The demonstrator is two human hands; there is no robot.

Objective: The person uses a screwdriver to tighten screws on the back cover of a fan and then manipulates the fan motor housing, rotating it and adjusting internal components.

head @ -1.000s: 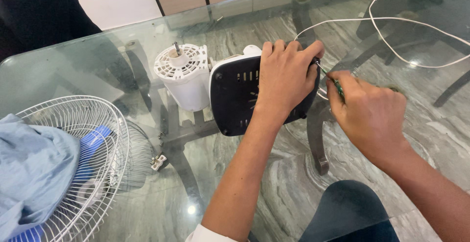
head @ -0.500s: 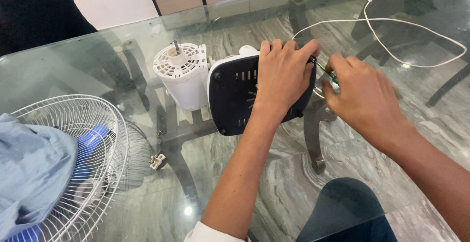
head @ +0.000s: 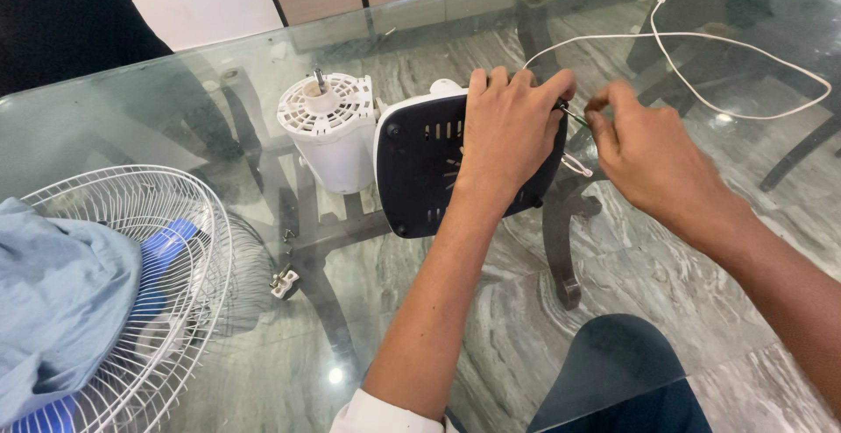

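Hands: left (head: 508, 135) on fan base (head: 420, 170), right (head: 644, 157) pinching screwdriver (head: 574, 118).

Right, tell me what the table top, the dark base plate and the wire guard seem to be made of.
Table top: glass, glossy; the stone-look floor and table legs show through it.
Dark base plate under the left hand: likely matt moulded plastic, with slotted vents.
Wire guard: probably white-coated metal wire, judging by its thin ribs.
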